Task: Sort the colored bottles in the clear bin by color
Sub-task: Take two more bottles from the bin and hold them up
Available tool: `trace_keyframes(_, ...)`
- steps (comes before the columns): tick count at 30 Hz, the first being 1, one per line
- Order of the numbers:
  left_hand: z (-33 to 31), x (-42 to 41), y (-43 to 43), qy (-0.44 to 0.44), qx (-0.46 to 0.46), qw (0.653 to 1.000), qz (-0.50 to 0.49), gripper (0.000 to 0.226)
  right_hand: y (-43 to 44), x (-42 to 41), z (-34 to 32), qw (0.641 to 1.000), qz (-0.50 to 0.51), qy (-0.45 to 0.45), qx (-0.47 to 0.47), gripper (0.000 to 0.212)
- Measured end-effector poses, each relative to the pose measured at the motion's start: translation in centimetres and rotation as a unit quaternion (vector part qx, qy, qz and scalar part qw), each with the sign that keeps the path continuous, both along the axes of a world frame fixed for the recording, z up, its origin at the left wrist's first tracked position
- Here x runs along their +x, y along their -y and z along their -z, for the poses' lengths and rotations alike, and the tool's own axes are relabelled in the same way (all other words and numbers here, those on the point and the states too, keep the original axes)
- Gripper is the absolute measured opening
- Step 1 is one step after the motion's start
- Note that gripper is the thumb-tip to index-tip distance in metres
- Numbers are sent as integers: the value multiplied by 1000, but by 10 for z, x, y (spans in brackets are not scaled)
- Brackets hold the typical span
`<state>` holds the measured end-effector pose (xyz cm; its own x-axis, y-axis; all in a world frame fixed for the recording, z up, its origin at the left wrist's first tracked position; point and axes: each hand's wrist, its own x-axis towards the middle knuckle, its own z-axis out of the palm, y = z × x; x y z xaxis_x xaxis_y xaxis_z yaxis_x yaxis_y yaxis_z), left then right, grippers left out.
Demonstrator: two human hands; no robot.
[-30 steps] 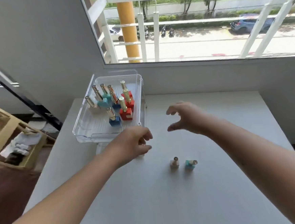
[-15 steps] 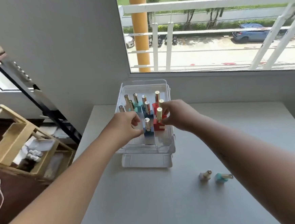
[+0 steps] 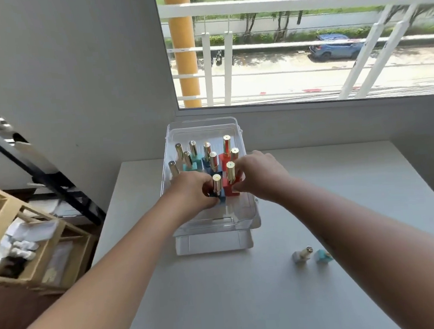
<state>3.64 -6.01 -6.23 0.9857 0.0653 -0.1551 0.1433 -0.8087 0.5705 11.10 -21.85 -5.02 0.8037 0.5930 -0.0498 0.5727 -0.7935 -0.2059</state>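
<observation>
A clear bin [image 3: 216,224] stands at the table's far left and holds several upright bottles with gold caps: white, teal, blue and red. Both hands reach inside it. My left hand [image 3: 190,191] pinches the base of a blue bottle [image 3: 217,187] near the bin's front. My right hand [image 3: 258,175] grips a red bottle [image 3: 231,181] right beside it. On the table to the right stand a white bottle [image 3: 302,255] and a teal bottle [image 3: 323,256], the teal one partly hidden by my right forearm.
The white table [image 3: 246,291] meets a grey wall and a window at the back. A wooden shelf unit [image 3: 22,244] with cloths stands on the floor to the left, behind it a black slanted rail [image 3: 43,175].
Both hands moved from above the table into the bin and closed on the front blue and red bottles. The view shifted, so the bin now sits at centre.
</observation>
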Motion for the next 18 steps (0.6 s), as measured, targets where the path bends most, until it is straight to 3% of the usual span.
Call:
trace_keyframes(3,-10,-2,-4,6,12,1000,-3,16,5,0,-7,1000,5,17,16,22)
trace_keyframes(7,-35,1,-3,27,17,999,-30,16,19,1,-34,993,-2,-63,100,21)
trace_keyframes(9,-48,4,6,42,16,998,-39,15,31,3,-51,991,-16,-59,117,19)
trace_keyframes(18,-88,29,118,85,-2,996,-2,10,157,20,-94,994,11,-36,101,20)
